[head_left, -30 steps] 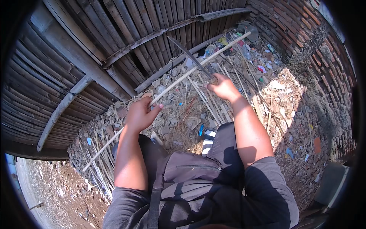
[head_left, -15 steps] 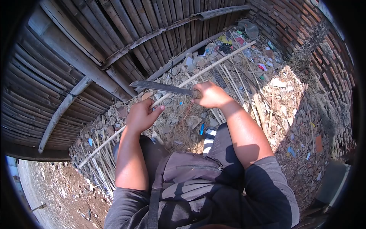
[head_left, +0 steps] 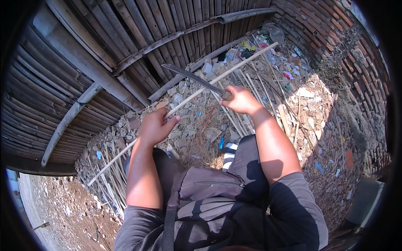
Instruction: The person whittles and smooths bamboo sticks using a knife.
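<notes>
Held in my left hand [head_left: 157,126] is a long, pale bamboo strip [head_left: 238,67], its fingers closed round it near the middle. The strip slants from the lower left up to the far right. My right hand [head_left: 240,100] is closed round the handle of a machete [head_left: 194,78]. Its dark blade points up and left, crossing the strip beyond my left hand. Whether the blade touches the strip I cannot tell. More pale strips [head_left: 233,121] lie on the ground below my right hand.
A bamboo slat wall [head_left: 176,42] rises ahead and to the left, a brick wall [head_left: 360,75] to the right. Rubble [head_left: 184,138] and litter cover the ground. A dark bag [head_left: 209,184] rests against my front, and a striped sandal [head_left: 229,155] shows by my knee.
The machete has slid right and up along the bamboo strip, its tip now tilted higher. My right hand moved slightly right. My left hand stays nearly still on the strip.
</notes>
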Motion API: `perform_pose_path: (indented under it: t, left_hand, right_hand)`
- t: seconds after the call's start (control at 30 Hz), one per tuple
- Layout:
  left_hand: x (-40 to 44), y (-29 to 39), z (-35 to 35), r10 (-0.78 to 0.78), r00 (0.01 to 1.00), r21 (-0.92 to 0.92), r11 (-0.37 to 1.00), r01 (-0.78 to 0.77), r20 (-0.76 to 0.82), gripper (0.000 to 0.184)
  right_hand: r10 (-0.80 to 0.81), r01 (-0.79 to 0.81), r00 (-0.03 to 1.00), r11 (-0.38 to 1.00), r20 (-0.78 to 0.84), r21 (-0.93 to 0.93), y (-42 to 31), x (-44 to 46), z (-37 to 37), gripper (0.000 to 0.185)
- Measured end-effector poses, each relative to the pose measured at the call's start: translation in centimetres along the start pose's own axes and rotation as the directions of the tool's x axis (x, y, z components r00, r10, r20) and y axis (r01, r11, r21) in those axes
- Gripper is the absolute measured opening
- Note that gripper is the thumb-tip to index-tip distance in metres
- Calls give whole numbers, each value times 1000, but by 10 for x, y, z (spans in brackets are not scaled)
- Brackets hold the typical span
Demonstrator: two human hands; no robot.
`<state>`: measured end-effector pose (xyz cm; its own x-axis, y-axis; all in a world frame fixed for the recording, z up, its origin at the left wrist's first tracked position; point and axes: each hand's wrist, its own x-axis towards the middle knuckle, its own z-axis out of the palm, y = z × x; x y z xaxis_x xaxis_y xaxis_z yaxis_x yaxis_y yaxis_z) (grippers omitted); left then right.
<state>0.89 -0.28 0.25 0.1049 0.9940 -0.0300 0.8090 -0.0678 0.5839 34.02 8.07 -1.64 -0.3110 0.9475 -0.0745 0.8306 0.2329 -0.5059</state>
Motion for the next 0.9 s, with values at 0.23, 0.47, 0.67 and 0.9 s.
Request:
perform_pose_path:
  t: [0.23,0.47,0.67,0.9]
  left_hand:
    - [0,0,1,-22,1000,6,1000,22,18,54]
    - [0,3,1,-28,998,38,999,25,64,57]
    - [-1,6,4,-37,991,95,995,25,128,60]
    - [2,1,9,19,984,102,994,-38,174,61]
  right_hand:
    - [-27,29,998,999,-48,38,8,1,12,65]
    - [64,-59,983,998,173,-34,-16,0,4,71]
    - [11,-9,987,1000,159,-13,-13,1,20,70]
    - [-74,81,987,996,146,-46,2,10,37,64]
